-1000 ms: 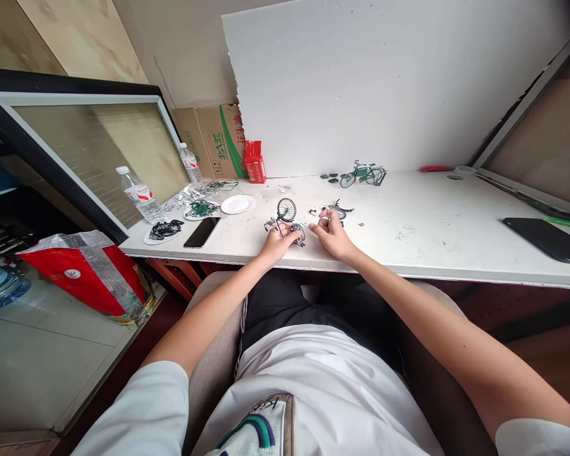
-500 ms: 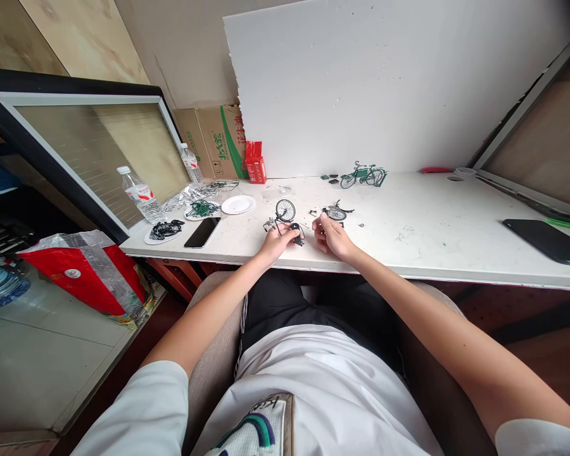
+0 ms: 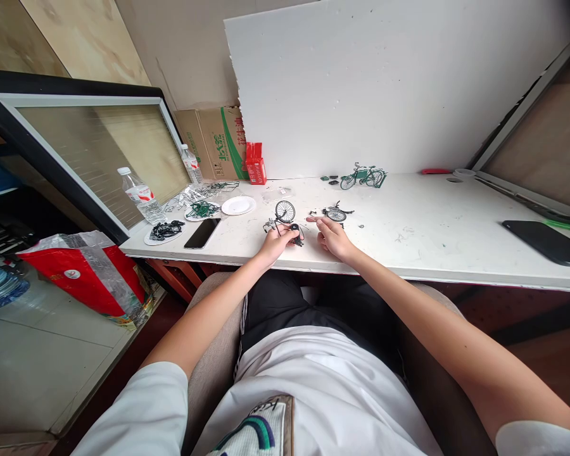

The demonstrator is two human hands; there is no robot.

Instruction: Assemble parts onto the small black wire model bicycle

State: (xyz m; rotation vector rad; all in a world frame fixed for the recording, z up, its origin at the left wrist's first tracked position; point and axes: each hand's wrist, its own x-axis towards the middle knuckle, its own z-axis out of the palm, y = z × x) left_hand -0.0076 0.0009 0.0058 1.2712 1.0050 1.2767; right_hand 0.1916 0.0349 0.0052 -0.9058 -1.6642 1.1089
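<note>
Half-built model bicycle (image 3: pixel 285 221), one spoked wheel upright, rests on the white table (image 3: pixel 432 234) directly under the left hand (image 3: pixel 278 240), whose fingers close on its dark frame near the crank. Right hand (image 3: pixel 330 235) lies just right of it, palm down, forefinger and thumb extended toward a loose wheel assembly (image 3: pixel 336 214) just beyond its fingertips; whether anything is pinched between them cannot be told. Judged step: steadying the frame while fetching the next part (probably the second wheel). The next move would call for a fine fingertip pinch and careful alignment. Both forearms reach straight forward, wrists low at the table edge. A finished green bicycle (image 3: pixel 363 175) stands farther beyond the right hand.
</note>
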